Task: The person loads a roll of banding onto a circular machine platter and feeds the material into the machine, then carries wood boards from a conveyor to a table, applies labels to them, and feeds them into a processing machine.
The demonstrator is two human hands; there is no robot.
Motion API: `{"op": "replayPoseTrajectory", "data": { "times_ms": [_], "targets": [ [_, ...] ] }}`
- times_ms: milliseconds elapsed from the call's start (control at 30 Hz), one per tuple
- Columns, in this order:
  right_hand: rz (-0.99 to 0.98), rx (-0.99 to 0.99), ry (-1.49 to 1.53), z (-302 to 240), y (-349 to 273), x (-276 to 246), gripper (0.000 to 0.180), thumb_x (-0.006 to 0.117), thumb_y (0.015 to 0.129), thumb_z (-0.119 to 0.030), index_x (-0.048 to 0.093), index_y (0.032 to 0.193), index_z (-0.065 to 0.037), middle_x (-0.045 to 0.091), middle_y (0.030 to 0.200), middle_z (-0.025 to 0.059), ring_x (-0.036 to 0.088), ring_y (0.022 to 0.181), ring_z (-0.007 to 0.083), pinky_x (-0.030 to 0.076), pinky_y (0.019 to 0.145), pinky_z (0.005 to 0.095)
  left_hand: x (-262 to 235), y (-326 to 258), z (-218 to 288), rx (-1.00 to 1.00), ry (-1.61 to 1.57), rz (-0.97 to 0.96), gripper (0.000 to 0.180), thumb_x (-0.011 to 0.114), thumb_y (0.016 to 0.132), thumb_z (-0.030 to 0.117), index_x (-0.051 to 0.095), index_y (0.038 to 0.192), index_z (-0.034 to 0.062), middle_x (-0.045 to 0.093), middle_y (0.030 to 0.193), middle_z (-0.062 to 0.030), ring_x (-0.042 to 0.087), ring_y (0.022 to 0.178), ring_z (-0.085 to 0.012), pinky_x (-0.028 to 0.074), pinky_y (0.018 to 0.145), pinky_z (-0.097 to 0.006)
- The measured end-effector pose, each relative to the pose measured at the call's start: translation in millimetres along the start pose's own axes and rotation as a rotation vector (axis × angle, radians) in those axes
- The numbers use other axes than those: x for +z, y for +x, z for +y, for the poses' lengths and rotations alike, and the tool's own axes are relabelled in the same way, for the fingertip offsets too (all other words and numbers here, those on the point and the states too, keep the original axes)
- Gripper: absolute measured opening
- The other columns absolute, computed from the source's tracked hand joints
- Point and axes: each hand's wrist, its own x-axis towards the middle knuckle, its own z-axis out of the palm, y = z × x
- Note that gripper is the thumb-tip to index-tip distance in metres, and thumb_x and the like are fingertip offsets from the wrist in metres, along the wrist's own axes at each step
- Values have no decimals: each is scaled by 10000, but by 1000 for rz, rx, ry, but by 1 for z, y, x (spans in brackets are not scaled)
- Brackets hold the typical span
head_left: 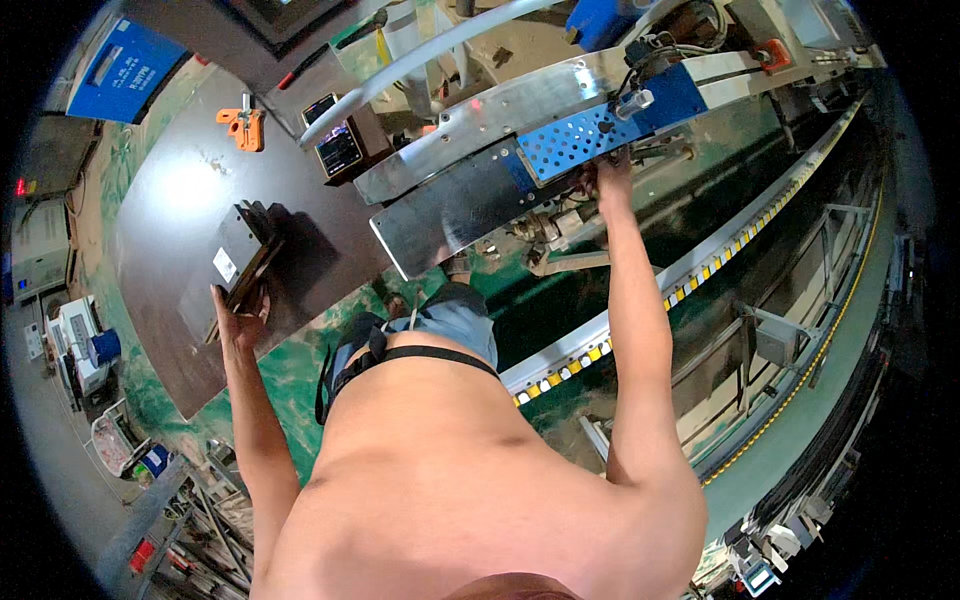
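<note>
My left hand (242, 322) is closed around the near end of a stack of dark, flat strips (246, 250) with a white label on its side. The stack is over the brown table (160, 290); whether it rests there I cannot tell. My right arm reaches forward to the machine, and my right hand (609, 185) is at the near edge of its blue perforated plate (565, 150). Its fingers look curled, partly hidden under that edge, and what they hold cannot be made out. Left of the plate extends a smooth grey metal plate (440, 222).
An orange hand tool (243, 128) and a box with a lit display (338, 148) are on the table. A blue box (128, 70) is at the far left. A curved rail with yellow blocks (690, 283) runs along my right. Green floor (310, 345) shows below the table.
</note>
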Motion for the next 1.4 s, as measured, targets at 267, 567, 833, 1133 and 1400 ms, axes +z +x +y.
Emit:
{"op": "replayPoseTrajectory", "data": {
  "times_ms": [267,567,833,1133,1400],
  "targets": [
    [171,26,80,44,-184,-43,256,554,899,-160,549,1083,18,596,715,79,548,528,134,384,440,253,-14,22,-41,40,261,-287,689,481,872,578,399,1349,88,376,1378,-110,476,1144,-209,377,973,-369],
    [1049,201,445,228,-611,-148,423,641,848,-149,506,1227,-16,635,859,105,586,590,174,458,508,298,-41,-7,-159,-201,1629,-1059,251,529,941,307,598,932,67,563,736,-48,549,637,-170,394,508,-309],
    [2525,172,100,483,-977,-280,179,600,851,-195,613,821,-19,629,712,62,593,608,170,478,563,278,-136,-11,-173,-29,2146,-1092,279,563,910,278,600,858,7,567,666,-75,569,609,-175,423,532,-306],
    [1898,40,958,540,-1121,-292,600,642,804,-170,373,1314,-6,497,1258,169,480,1119,335,429,954,447,-139,-108,-257,358,2414,-1521,348,589,880,366,601,805,26,585,661,-94,588,621,-183,433,558,-306],
    [2061,-58,736,497,-1129,-287,484,528,922,-239,410,1309,26,496,1241,164,498,1099,251,443,942,332,-113,-167,-353,518,2208,-1288,376,625,827,321,638,1051,18,677,898,-145,643,794,-260,483,757,-350]
  ]
}}
